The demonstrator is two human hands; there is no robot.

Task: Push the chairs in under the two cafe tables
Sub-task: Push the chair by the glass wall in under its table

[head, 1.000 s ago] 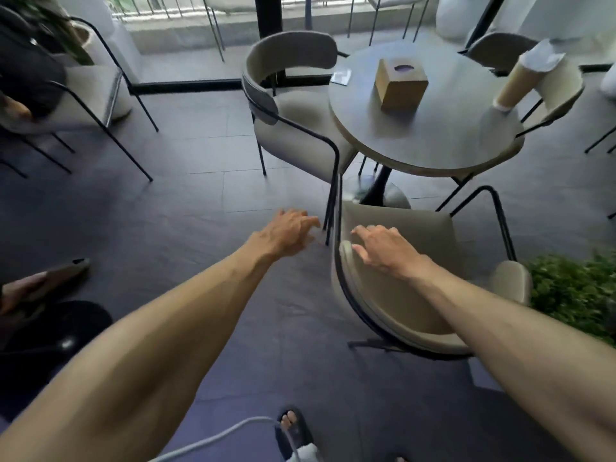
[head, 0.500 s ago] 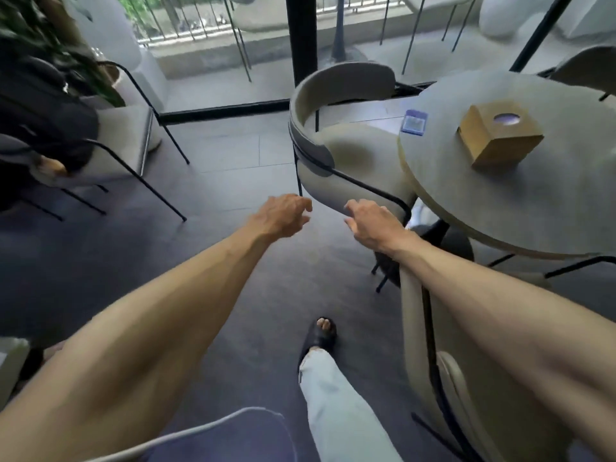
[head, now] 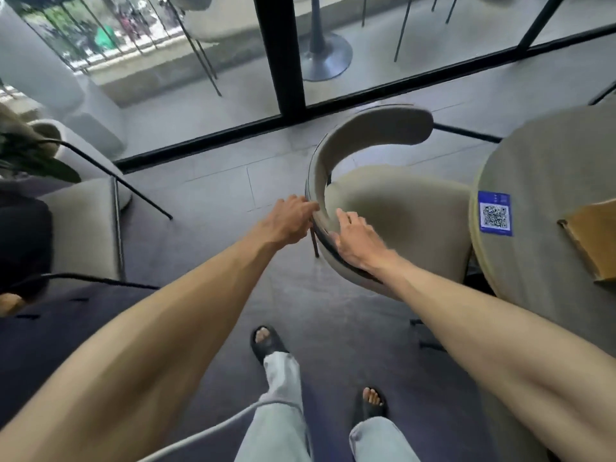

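Observation:
A beige chair (head: 396, 211) with a curved backrest and black metal frame stands left of the round cafe table (head: 546, 161), its seat partly under the table's edge. My left hand (head: 286, 221) touches the outer side of the backrest at its near end, fingers curled against it. Beside it, my right hand (head: 356, 241) lies on the backrest's near rim, fingers spread over the padding. A second beige chair (head: 83, 225) stands apart at the left, away from any table in view.
A brown tissue box (head: 593, 235) and a blue QR sticker (head: 495, 213) are on the table. A glass wall with black frame (head: 280, 55) runs behind the chair. A plant (head: 30, 151) and a dark bag (head: 23, 248) sit at the left. My sandalled feet are below.
I have stepped closer to the far chair at the table. Both hands have reached forward from mid-air onto its curved backrest.

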